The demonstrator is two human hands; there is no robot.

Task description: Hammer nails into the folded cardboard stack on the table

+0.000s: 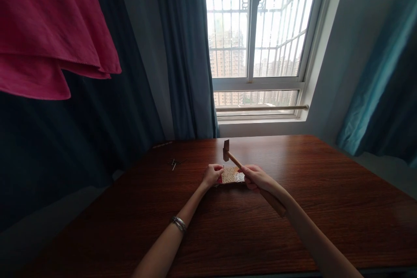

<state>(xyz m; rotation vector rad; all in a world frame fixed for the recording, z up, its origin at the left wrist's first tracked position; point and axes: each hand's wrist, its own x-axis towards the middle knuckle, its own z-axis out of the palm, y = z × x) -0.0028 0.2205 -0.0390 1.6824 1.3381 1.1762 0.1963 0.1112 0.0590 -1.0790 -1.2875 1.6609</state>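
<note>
A wooden-handled hammer (235, 159) is gripped in my right hand (257, 177), its head raised above the table and tilted up to the left. Beneath the hammer lies a small tan board (230, 175) covered in dark dots or holes, with red at its left end and a pale, shiny patch at its right. At the board's left side, my left hand (213, 174) has thumb and forefinger pinched on a thin upright nail (223, 167). The nail's lower end is too small to make out. The hammer head does not touch the nail.
Several thin dark nails (174, 164) lie loose to the left on the brown wooden table (208, 234). Behind the table are a barred window (250, 81) and a blue curtain (187, 52). Pink cloth (55, 30) hangs at upper left.
</note>
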